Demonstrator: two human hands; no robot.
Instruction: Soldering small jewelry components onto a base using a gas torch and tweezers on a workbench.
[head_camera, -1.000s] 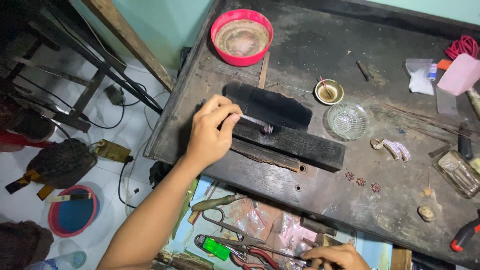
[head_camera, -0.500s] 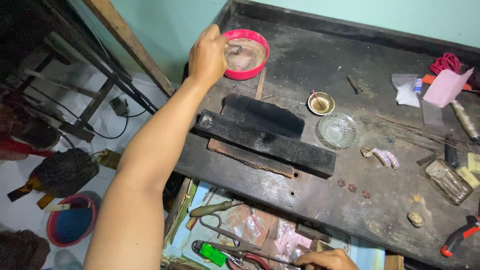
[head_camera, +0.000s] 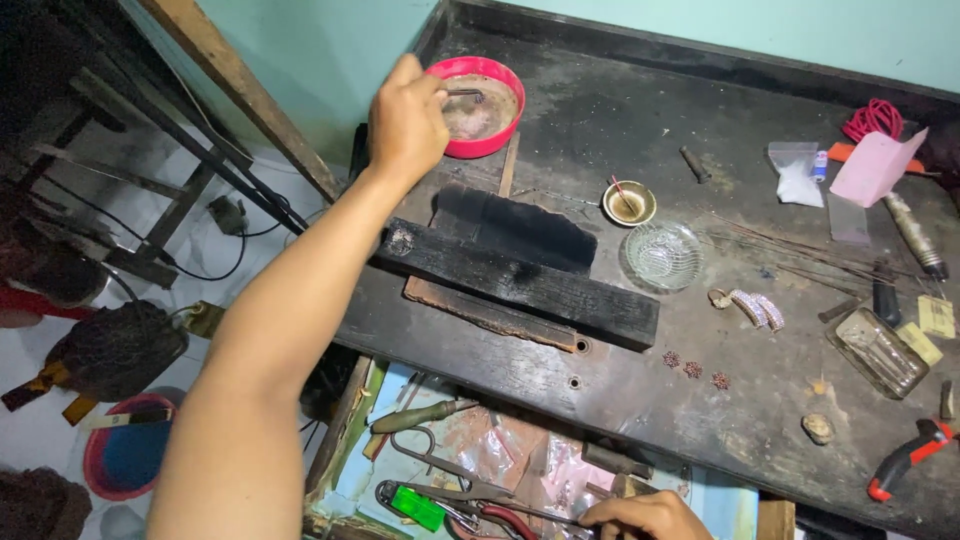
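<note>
My left hand (head_camera: 405, 122) reaches far across the dark worktable (head_camera: 760, 400) and holds thin metal tweezers (head_camera: 466, 96), their tips over the cloudy liquid in a red bowl (head_camera: 482, 104) at the table's back left. What the tips hold is too small to tell. My right hand (head_camera: 640, 516) rests low in an open drawer (head_camera: 480, 470) of tools, fingers curled beside red-handled pliers (head_camera: 505, 518). A charred black wooden block (head_camera: 520, 275) lies between the two hands.
A small brass dish (head_camera: 629, 202) and a clear glass dish (head_camera: 661, 254) sit right of the block. Jewelled pieces (head_camera: 750, 307), three tiny red ornaments (head_camera: 692, 369), a pink packet (head_camera: 875, 165), a rectangular glass tray (head_camera: 880, 352) and red-handled cutters (head_camera: 905, 458) lie further right.
My left hand lifted off the charred block with the tweezers and swung up and back to the red bowl. My right hand stayed in the drawer.
</note>
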